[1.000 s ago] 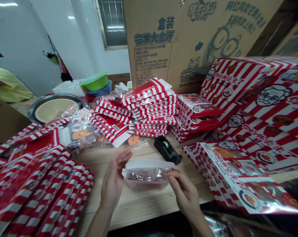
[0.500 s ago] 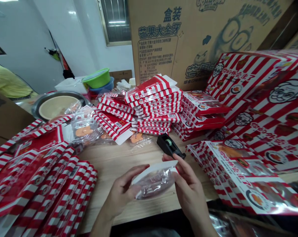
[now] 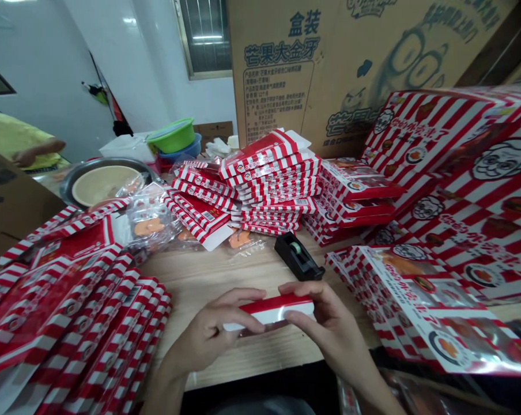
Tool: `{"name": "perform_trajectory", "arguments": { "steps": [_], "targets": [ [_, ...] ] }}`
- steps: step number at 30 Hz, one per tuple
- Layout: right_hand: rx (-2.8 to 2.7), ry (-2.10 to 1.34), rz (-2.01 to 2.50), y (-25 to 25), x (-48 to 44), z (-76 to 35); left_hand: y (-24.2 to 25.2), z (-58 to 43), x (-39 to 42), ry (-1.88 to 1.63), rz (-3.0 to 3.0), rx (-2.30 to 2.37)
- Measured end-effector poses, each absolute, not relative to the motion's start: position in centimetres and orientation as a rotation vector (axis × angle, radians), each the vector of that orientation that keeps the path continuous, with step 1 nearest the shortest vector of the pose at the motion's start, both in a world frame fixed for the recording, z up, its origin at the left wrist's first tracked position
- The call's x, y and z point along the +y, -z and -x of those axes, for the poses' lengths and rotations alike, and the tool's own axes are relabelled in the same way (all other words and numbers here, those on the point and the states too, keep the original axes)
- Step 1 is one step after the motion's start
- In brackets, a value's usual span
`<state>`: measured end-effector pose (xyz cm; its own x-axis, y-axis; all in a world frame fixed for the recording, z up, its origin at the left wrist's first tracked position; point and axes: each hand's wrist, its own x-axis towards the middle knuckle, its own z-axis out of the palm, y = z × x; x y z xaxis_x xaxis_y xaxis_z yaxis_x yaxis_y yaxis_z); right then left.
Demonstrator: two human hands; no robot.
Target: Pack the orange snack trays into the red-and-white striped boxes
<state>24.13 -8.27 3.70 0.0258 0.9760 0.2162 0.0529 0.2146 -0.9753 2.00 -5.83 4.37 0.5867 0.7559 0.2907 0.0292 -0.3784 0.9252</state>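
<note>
The left hand [image 3: 206, 337] and right hand [image 3: 333, 331] pinch a small red-and-white striped carton [image 3: 272, 311] between their fingers [image 3: 243, 296], low over the wooden tabletop [image 3: 226, 271]; it looks light, thin-walled and crushable, best held by its long edges.

From here I can see a black tape dispenser [image 3: 297, 256] sitting on the wooden surface [image 3: 226, 274] near its far edge. Behind it rise stacks of red-and-white striped cartons [image 3: 273, 184], with more striped boxes [image 3: 70, 311] piled along the left edge and large printed boxes [image 3: 468, 173] heaped on the right. Clear bags of orange pieces [image 3: 148, 222] lie beside a steel tray [image 3: 72, 184] holding a beige bowl [image 3: 102, 184]. Past those sit a green basin [image 3: 172, 135] on a blue basin [image 3: 191, 147], under a window [image 3: 204, 37]. A big cardboard carton [image 3: 312, 75] stands at the back, and a co-worker's yellow sleeve [image 3: 14, 135] shows far left.
</note>
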Motion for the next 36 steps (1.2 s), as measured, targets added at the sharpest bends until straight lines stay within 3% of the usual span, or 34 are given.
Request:
{"name": "perform_trajectory", "arguments": {
  "steps": [7, 18, 28, 33, 36],
  "targets": [
    [-1.435, -1.031, 0.991, -4.2, -7.9, -24.6, -4.5, -1.3, -6.8, -0.967, -1.831, 0.780],
    [-1.753, -1.143, 0.840, -4.8, -7.8, -26.7, -4.8, -0.6, -6.6, -0.900, -2.128, 0.630],
    [-1.584, -1.103, 0.914, -3.8, -7.5, -25.6, -3.3, -1.4, -7.4, -0.951, -1.885, 0.765],
    [-1.688, -0.952, 0.844, -3.7, -7.7, -25.4, -3.5, -1.3, -7.6, -0.977, -1.688, 0.866],
    [-1.765, -1.041, 0.764, -4.1, -7.6, -25.6, -3.4, -0.9, -7.3, -0.939, -1.658, 0.807]
  ]
}}
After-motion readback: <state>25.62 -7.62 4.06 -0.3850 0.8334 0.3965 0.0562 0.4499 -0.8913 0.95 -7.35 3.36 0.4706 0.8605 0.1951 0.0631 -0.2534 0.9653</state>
